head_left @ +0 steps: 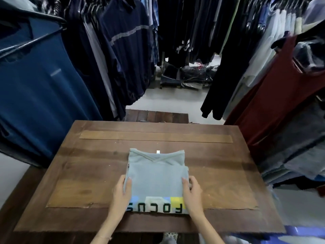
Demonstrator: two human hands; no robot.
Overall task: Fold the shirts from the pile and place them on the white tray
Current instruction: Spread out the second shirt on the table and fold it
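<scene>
A pale blue V-neck shirt (155, 180) lies folded into a narrow rectangle on the wooden table (88, 173), collar away from me, with the word FOCUS and coloured blocks along its near edge. My left hand (122, 194) grips the shirt's left side, thumb on top and fingers under the fold. My right hand (192, 194) grips the right side the same way. No white tray or pile of shirts is in view.
Racks of hanging clothes close in on both sides: blue and navy shirts (44, 85) at left, a dark red top (274, 106) and grey garments at right. Bagged clothes (190, 74) lie on the floor beyond the table. A blue object (299, 233) shows at bottom right.
</scene>
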